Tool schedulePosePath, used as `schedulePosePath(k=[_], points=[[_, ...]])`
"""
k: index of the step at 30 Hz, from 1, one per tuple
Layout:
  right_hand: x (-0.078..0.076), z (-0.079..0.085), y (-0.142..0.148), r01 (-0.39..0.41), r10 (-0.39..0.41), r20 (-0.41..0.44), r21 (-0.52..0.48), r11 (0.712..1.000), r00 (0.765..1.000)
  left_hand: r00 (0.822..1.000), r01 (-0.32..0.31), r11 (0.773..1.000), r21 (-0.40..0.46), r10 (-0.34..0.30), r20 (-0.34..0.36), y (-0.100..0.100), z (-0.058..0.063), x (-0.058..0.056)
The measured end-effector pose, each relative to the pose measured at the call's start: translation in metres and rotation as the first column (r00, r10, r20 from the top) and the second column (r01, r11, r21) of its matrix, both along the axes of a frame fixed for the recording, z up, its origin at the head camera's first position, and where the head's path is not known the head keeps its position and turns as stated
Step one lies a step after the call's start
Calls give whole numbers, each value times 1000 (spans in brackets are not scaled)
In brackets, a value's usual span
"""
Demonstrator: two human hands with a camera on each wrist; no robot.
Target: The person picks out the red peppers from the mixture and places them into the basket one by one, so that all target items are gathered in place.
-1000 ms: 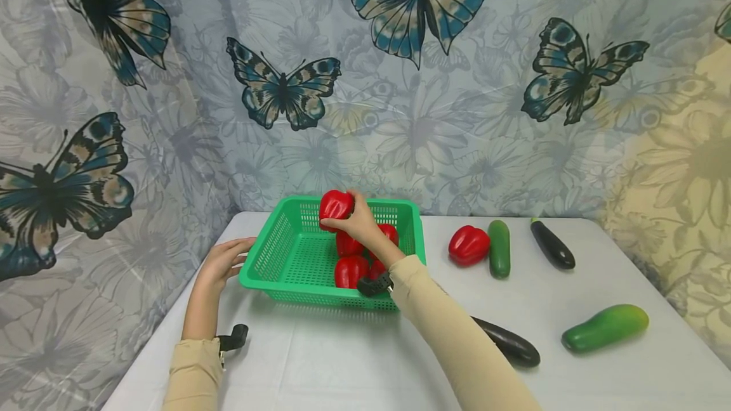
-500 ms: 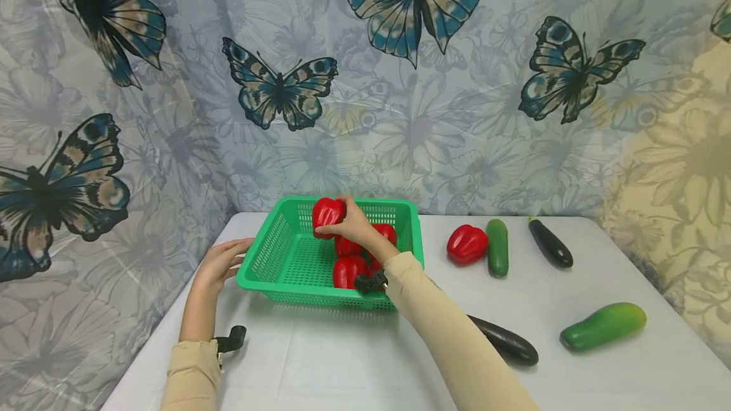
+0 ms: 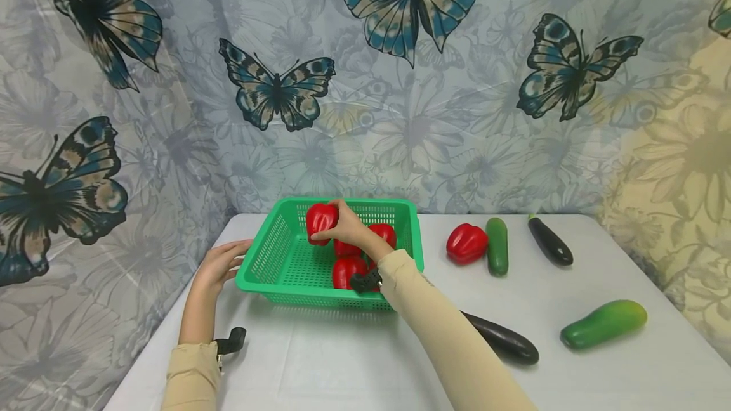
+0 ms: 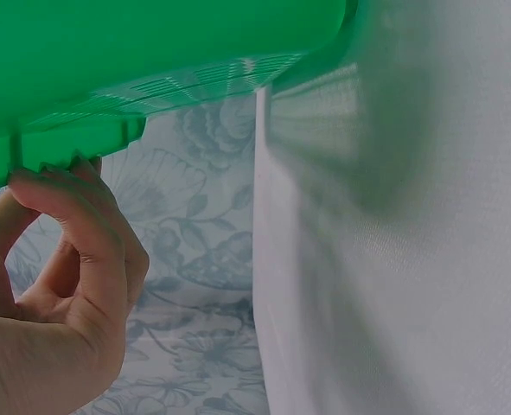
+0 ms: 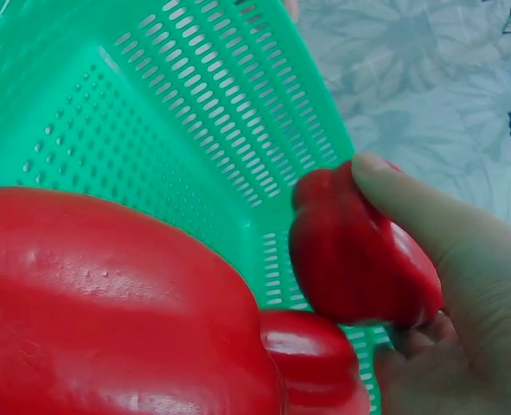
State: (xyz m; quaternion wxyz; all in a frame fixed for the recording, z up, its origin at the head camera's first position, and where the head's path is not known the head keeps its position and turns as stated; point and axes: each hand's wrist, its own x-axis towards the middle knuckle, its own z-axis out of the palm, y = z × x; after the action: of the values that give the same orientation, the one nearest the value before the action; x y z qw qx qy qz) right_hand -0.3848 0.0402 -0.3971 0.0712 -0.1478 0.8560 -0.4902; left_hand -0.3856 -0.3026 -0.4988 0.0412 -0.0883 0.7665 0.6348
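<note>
With the thumb and fingers of my right hand (image 3: 351, 228) I hold a glossy red bell pepper (image 3: 320, 224) over the back middle of a green plastic basket (image 3: 314, 295). In the right wrist view my thumb lies across the side of this bell pepper (image 5: 350, 251). Several more red bell peppers (image 3: 349, 270) lie in the basket's right half, partly hidden by my right arm. My left hand (image 3: 216, 265) is at the basket's left side. Its fingertips touch the rim (image 4: 69, 147) from outside in the left wrist view, the fingers loosely bent.
Right of the basket lie another red bell pepper (image 3: 467, 244), a cucumber (image 3: 498, 247) and a small eggplant (image 3: 549, 241). Nearer are a long dark eggplant (image 3: 505, 338), partly behind my right sleeve, and a green-yellow oblong fruit (image 3: 605, 324). A butterfly-patterned cloth (image 3: 417, 144) hangs behind the white table.
My right hand has moved left and down with the bell pepper, bringing it lower into the basket. My left hand stays at the rim. The whole head view has shifted slightly.
</note>
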Motion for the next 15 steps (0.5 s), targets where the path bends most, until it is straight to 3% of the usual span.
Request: schedulePosePath(k=[8,15], points=[[0,-2,-1,-34,35,-11,73,997,999,1000,10,1000,7,-10,13,-2,2,2],[-1,-2,-4,-37,38,-26,53,998,999,1000,-6,1000,-8,6,4,0,1,2]])
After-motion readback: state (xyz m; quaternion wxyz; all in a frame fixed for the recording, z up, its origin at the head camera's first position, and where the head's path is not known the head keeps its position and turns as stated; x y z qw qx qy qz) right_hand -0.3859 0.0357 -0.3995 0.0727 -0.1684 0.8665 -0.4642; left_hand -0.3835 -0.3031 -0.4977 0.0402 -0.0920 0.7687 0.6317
